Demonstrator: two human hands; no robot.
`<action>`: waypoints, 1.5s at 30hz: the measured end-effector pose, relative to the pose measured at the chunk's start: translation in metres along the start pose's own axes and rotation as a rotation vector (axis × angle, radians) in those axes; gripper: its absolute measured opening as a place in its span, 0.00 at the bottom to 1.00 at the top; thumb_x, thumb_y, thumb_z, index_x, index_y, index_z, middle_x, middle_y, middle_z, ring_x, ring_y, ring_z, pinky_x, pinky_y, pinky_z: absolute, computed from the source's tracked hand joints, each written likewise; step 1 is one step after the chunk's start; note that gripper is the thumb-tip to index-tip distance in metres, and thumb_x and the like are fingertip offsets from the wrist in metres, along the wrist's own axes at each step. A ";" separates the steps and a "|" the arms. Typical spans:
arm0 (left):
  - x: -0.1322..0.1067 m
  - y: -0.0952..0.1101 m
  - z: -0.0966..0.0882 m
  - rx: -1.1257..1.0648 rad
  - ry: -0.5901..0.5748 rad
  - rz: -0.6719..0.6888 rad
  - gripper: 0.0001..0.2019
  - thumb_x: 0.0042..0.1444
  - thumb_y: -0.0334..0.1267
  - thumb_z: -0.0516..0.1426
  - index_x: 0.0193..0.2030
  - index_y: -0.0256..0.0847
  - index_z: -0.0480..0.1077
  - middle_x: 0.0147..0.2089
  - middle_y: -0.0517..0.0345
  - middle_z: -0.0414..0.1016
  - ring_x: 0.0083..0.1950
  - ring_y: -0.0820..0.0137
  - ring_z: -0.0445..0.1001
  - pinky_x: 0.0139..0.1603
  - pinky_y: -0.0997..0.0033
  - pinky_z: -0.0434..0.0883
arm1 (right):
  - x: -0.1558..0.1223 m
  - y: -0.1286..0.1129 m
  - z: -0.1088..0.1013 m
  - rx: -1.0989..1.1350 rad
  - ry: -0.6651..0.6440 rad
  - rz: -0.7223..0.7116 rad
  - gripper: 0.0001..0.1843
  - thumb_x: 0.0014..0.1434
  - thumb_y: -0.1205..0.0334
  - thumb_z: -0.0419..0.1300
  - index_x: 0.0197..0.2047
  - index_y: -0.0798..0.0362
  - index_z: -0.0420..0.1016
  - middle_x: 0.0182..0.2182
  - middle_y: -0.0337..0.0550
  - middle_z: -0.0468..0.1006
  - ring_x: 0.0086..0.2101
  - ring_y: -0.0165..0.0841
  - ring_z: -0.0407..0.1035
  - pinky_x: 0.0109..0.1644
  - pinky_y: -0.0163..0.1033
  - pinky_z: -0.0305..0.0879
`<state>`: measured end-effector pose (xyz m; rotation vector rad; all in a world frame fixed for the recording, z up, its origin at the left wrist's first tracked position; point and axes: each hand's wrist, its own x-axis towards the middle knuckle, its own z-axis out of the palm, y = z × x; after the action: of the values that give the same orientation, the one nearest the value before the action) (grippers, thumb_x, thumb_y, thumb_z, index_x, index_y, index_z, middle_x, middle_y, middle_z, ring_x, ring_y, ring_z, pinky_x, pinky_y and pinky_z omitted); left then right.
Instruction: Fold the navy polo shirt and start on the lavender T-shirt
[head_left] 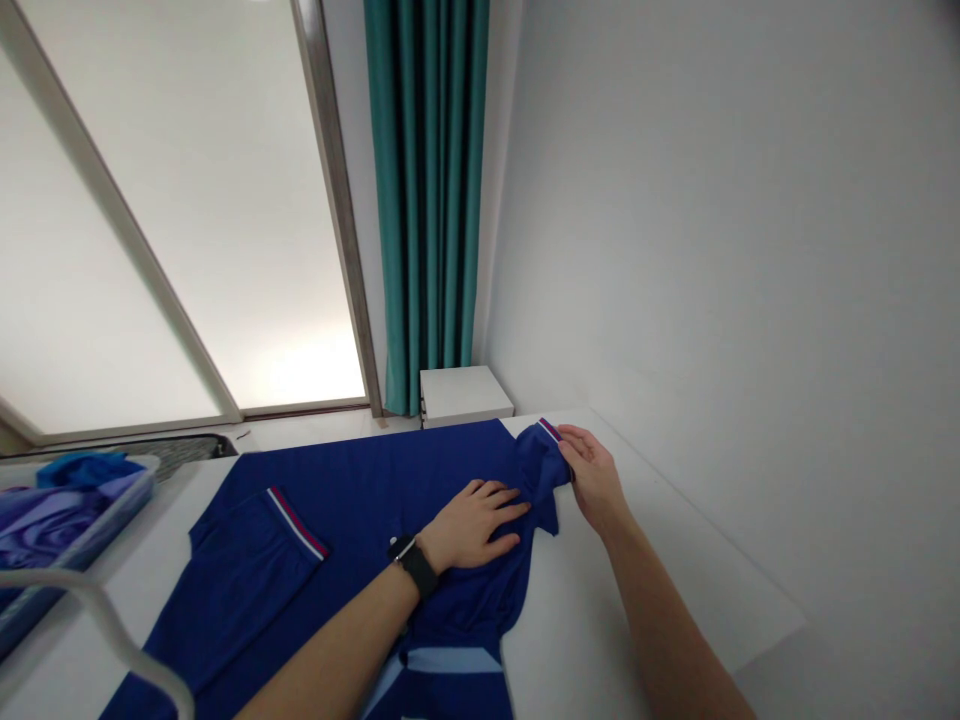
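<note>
A navy blue short-sleeved shirt (352, 480) lies spread across the white table (592, 610), its light blue inner collar band towards me. Both sleeve cuffs carry a red and white stripe. My left hand (476, 525), with a dark watch on its wrist, rests flat on the shirt with its fingers spread. At the right edge of the shirt, my right hand (592, 470) pinches the cuff of the bunched right sleeve (541, 465). The other sleeve (255, 540) lies folded inward over the shirt's body. My left forearm covers part of the shirt.
A plastic basket (142, 490) of purple and blue clothes stands at the left. A pale curved tube (97, 600) crosses the lower left. Beyond the table are a white cabinet (465, 390), a green curtain (427, 200) and frosted sliding doors (202, 200). A wall (712, 250) borders the right.
</note>
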<state>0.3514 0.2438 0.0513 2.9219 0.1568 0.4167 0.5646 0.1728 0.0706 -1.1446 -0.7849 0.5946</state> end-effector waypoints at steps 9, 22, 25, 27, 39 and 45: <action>0.006 0.012 0.003 -0.141 0.093 -0.139 0.07 0.63 0.37 0.52 0.38 0.42 0.70 0.40 0.56 0.74 0.45 0.65 0.69 0.47 0.65 0.63 | -0.011 0.020 -0.005 -0.204 -0.086 0.052 0.34 0.52 0.47 0.63 0.60 0.47 0.61 0.50 0.50 0.74 0.45 0.38 0.73 0.51 0.48 0.69; 0.006 0.006 0.010 -0.257 0.141 -0.181 0.09 0.63 0.33 0.50 0.37 0.41 0.71 0.38 0.57 0.76 0.43 0.67 0.70 0.48 0.66 0.65 | -0.064 0.026 -0.018 -0.700 -0.106 -0.140 0.24 0.57 0.60 0.50 0.58 0.52 0.67 0.25 0.34 0.64 0.26 0.32 0.61 0.33 0.38 0.63; 0.005 0.007 0.008 -0.238 0.115 -0.179 0.09 0.63 0.33 0.50 0.37 0.41 0.71 0.38 0.57 0.75 0.43 0.67 0.70 0.48 0.65 0.65 | -0.055 0.015 -0.020 -0.446 0.066 -0.041 0.24 0.58 0.57 0.51 0.58 0.50 0.65 0.21 0.28 0.55 0.20 0.29 0.54 0.24 0.33 0.54; 0.004 0.008 0.006 -0.214 0.100 -0.170 0.07 0.62 0.33 0.50 0.37 0.41 0.70 0.39 0.56 0.75 0.43 0.67 0.70 0.47 0.65 0.65 | -0.052 0.013 -0.026 -0.456 0.112 -0.028 0.26 0.59 0.55 0.51 0.60 0.50 0.63 0.21 0.28 0.57 0.19 0.29 0.54 0.24 0.34 0.55; -0.005 0.056 -0.019 0.023 -0.026 -0.063 0.19 0.61 0.42 0.54 0.58 0.43 0.63 0.55 0.49 0.68 0.53 0.59 0.67 0.53 0.59 0.64 | -0.066 0.014 -0.042 -1.651 -0.120 -0.250 0.27 0.61 0.70 0.48 0.62 0.49 0.65 0.40 0.52 0.75 0.37 0.41 0.71 0.39 0.43 0.65; -0.034 0.079 -0.039 0.039 -0.232 0.016 0.08 0.60 0.45 0.56 0.38 0.43 0.68 0.38 0.56 0.73 0.42 0.64 0.72 0.48 0.62 0.65 | -0.083 0.010 -0.013 -1.296 -0.460 -0.494 0.22 0.66 0.68 0.42 0.55 0.50 0.72 0.42 0.49 0.75 0.45 0.40 0.69 0.53 0.48 0.65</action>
<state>0.3137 0.1684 0.0947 2.9825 0.1091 0.0757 0.5248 0.1055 0.0385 -1.8816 -1.9217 -0.1801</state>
